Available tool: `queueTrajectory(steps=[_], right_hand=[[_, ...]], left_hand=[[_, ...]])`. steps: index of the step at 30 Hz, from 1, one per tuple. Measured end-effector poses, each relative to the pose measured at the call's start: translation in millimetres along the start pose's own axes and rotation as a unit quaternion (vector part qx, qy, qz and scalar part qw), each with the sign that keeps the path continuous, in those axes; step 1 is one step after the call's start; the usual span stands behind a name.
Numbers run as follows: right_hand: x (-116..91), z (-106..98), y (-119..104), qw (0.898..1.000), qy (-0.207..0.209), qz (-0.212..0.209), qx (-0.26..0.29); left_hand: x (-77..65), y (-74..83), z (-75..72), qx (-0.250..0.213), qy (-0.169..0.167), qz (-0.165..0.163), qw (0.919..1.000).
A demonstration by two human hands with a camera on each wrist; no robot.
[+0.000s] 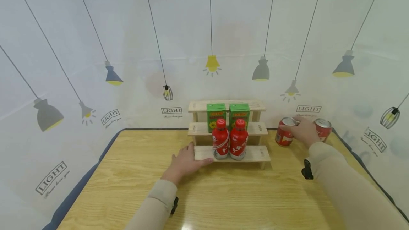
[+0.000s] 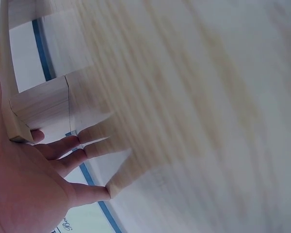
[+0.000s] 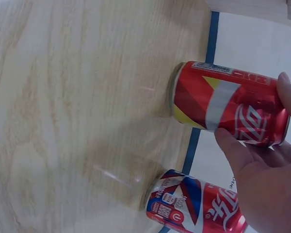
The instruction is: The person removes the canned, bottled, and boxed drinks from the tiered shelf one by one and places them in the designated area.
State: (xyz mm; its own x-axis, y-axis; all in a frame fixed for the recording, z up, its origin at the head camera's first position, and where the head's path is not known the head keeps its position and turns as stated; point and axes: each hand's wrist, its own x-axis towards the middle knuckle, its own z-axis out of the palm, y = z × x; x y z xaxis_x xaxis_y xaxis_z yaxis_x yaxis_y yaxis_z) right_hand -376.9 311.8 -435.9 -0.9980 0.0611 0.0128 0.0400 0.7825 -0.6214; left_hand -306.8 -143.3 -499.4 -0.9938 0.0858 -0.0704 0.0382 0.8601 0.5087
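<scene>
A three-step wooden shelf (image 1: 204, 153) stands at the back of the table. My left hand (image 1: 185, 162) holds the left end of its lowest step, with the thumb along the front edge. In the left wrist view, the other fingertips (image 2: 94, 192) of that hand reach the table beside the shelf. My right hand (image 1: 305, 130) grips a red soda can (image 3: 233, 104) upright near its top, right of the shelf. A second red soda can (image 3: 196, 201) stands to its right, partly behind the hand in the head view.
Two red bottles (image 1: 221, 141) stand on the lowest step. Two green drink cartons (image 1: 239, 111) sit on the middle step behind them. The light wooden table (image 1: 223, 198) ends at a white wall covering (image 1: 179, 20) printed with lamps.
</scene>
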Motion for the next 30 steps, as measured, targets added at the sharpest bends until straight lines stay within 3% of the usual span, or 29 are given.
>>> queueTrajectory(steps=[6,11,22,30], right_hand=[[-3.7,2.6,1.5,0.999,-0.006,-0.007,0.033],[-5.1,2.2,-4.1,1.0,-0.003,-0.004,0.031],[-3.3,4.0,-16.5,0.997,-0.008,0.037,0.065],[0.9,4.3,-8.5,0.998,-0.012,0.046,0.052]], left_hand=[[1.5,-0.6,2.3,0.003,-0.001,0.0,1.0],[2.0,-0.7,2.8,0.0,0.0,-0.002,1.0],[-1.0,-1.2,-0.7,-0.004,0.003,-0.006,1.0],[-0.8,0.4,-1.9,-0.006,0.001,-0.002,1.0]])
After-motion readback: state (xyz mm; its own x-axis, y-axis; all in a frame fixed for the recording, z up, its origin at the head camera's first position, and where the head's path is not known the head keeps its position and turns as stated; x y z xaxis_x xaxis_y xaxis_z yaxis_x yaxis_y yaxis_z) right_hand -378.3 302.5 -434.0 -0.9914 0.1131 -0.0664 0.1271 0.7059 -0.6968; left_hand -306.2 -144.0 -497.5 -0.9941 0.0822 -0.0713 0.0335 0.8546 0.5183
